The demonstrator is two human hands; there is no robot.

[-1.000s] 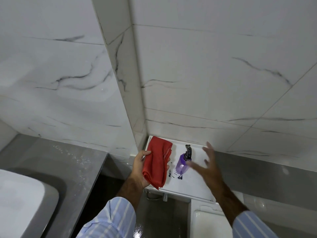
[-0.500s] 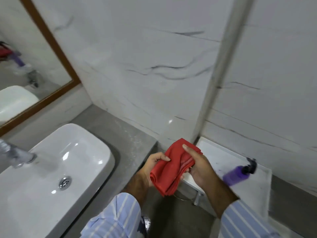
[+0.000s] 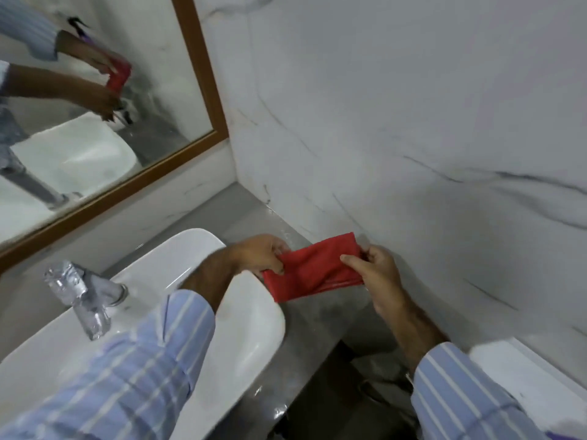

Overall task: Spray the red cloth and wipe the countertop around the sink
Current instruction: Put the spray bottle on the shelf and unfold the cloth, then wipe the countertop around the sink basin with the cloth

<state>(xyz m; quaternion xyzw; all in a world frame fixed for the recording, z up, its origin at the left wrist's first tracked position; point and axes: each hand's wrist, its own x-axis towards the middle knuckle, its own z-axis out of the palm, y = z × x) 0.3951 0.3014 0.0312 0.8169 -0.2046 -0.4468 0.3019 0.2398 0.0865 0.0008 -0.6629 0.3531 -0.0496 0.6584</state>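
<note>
A folded red cloth (image 3: 313,269) is stretched between both hands, just above the grey countertop (image 3: 317,322) to the right of the white sink (image 3: 251,338). My left hand (image 3: 262,252) pinches its left end and my right hand (image 3: 371,268) grips its right end. The cloth hangs close to the marble wall. A sliver of purple at the bottom right edge (image 3: 559,436) may be the spray bottle; the rest of it is out of view.
A chrome tap (image 3: 81,296) stands at the sink's left. A wood-framed mirror (image 3: 104,100) hangs behind it. The marble wall (image 3: 413,122) borders the counter on the right. A white ledge (image 3: 524,379) lies at lower right.
The view swung left from the white ledge to the sink. My right hand left the spray bottle and took the cloth; both hands carried it over the counter beside the sink.
</note>
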